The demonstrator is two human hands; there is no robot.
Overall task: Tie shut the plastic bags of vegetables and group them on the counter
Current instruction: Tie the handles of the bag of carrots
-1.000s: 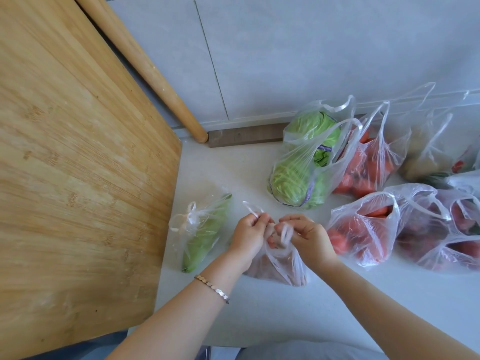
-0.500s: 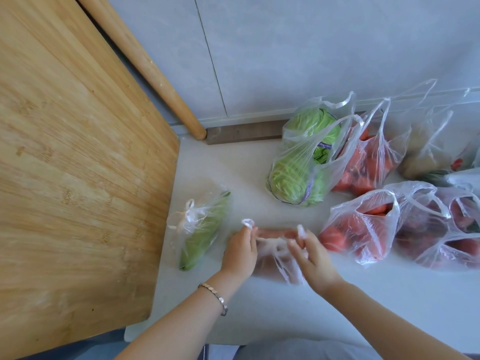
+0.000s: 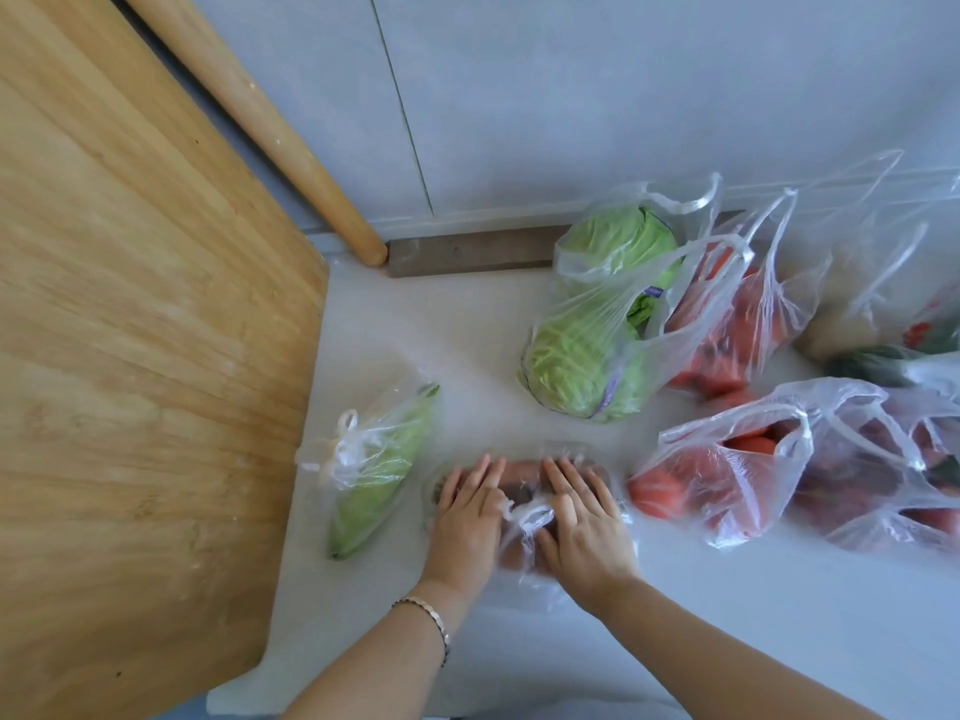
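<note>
**Plastic bag pressed flat under two hands on kitchen counter**

Plastic bag (image 3: 519,517) of reddish-brown vegetables lies on the white counter (image 3: 727,605), near its front edge, with a knotted twist of plastic showing at its middle. A person's left hand (image 3: 465,517) and right hand (image 3: 584,522) rest palm-down on top of it, side by side, fingers stretched forward and slightly spread, gripping nothing; the knot sits between the two hands. A thin bracelet (image 3: 428,615) circles the left wrist.

Just to the left, apart from the hands, a tied bag of green vegetable (image 3: 376,475) lies beside the edge of a large wooden board (image 3: 130,356). A wooden rolling pin (image 3: 270,132) leans against the grey wall behind the board.

Farther back, a bag holding cabbage (image 3: 597,330) sits with its handles loose and its mouth open. Beside it to the right stands an untied bag of tomatoes (image 3: 737,324). Nearer the front, right of the hands, another open bag of tomatoes (image 3: 717,475) lies close to the pressed bag, with more bags crowded against the right edge of the view.
</note>
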